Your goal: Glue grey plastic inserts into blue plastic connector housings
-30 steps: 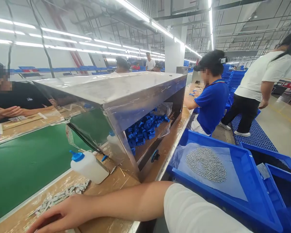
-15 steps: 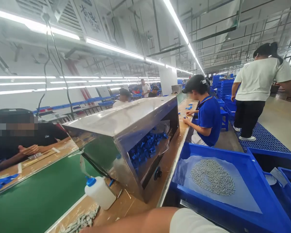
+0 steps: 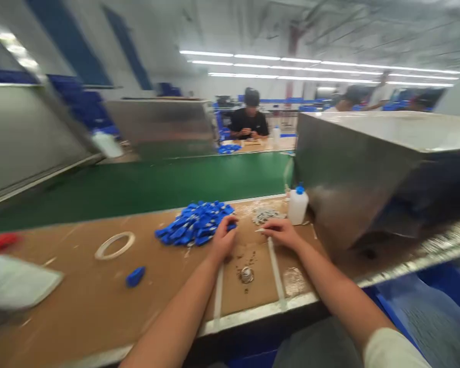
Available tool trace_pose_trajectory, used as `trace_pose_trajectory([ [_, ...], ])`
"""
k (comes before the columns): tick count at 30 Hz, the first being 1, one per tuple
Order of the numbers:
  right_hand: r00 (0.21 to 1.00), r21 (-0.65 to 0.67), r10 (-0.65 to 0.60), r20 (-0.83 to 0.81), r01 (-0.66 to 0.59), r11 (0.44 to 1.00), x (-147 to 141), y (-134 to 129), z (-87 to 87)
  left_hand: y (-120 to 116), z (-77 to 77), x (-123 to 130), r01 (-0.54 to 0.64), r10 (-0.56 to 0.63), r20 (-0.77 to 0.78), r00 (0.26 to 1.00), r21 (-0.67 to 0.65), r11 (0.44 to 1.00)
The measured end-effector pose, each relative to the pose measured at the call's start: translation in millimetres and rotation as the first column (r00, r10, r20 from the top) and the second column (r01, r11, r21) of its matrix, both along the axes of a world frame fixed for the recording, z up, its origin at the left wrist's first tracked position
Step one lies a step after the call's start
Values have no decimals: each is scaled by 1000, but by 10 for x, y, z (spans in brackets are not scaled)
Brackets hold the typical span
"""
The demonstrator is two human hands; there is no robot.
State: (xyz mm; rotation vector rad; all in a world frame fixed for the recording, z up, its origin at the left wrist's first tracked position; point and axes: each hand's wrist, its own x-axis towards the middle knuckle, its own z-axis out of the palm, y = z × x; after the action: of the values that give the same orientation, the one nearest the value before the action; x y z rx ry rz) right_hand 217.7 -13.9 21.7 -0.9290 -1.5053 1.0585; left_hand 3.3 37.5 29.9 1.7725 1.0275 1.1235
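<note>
My left hand [image 3: 225,236] is at the right edge of a heap of blue parts [image 3: 195,223], its fingers closed round a blue piece [image 3: 232,226]. To its right, my right hand [image 3: 280,231] pinches a small pale piece [image 3: 259,230], just in front of a pile of grey parts [image 3: 267,215]. Between my forearms, a small whitish round object [image 3: 247,275] sits on the brown work surface, with dark specks around it. A single blue part [image 3: 135,276] lies apart on the left.
A white bottle with a blue cap [image 3: 298,205] stands beside a large metal box [image 3: 352,179]. A tape ring [image 3: 115,246] lies left. Beyond the green belt [image 3: 161,181] sits a person [image 3: 250,120]. Blue trays [image 3: 448,286] are at lower right.
The view has swung left and down to the work surface. Both hands now show, each holding a piece; before, only one arm was visible at the bottom edge.
</note>
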Motion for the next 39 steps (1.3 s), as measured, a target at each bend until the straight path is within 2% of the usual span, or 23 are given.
trace_pose_trajectory([
  [2,997,101,35,71,-42,994,53,103,-133,8,-188,-247,-42,45,104,994,-23,999],
  [4,989,157,75,127,-95,983,83,123,-196,56,-289,-260,26,-15,230,973,-46,999],
  [6,983,182,108,150,-135,974,93,82,-195,97,-325,-188,108,-74,329,942,-85,990],
  [8,975,211,140,171,-175,962,83,28,-158,104,-324,-137,146,-82,374,924,-145,979],
  [10,954,253,198,224,-253,934,60,-16,-113,85,-307,-134,132,-58,349,935,-191,973],
  [14,855,308,371,363,-485,818,7,-81,-55,54,-269,-166,31,23,271,962,-191,981],
  [16,806,306,420,417,-560,770,-12,-105,-40,57,-263,-159,13,44,271,962,-204,979],
  [20,763,314,441,473,-614,725,-30,-128,-21,55,-267,-122,47,37,288,957,-281,959],
  [23,749,314,438,498,-626,714,-37,-132,-16,32,-261,-100,159,-11,387,922,-352,923],
  [27,738,297,448,505,-636,712,-40,-133,-18,20,-272,-91,303,-116,465,878,-351,886],
  [30,737,283,465,490,-639,715,-41,-134,-14,41,-300,-99,288,-152,398,905,-306,907],
  [34,734,243,500,459,-645,724,-54,-151,-14,65,-306,-118,238,-141,329,934,-275,932],
  [36,761,201,487,428,-606,770,-66,-165,-21,62,-297,-126,237,-148,319,936,-262,936],
  [37,794,173,457,401,-556,813,-72,-170,-27,57,-295,-128,241,-157,309,938,-257,936],
  [39,896,92,332,295,-373,923,-80,-167,-43,43,-296,-133,256,-191,264,945,-240,936],
])
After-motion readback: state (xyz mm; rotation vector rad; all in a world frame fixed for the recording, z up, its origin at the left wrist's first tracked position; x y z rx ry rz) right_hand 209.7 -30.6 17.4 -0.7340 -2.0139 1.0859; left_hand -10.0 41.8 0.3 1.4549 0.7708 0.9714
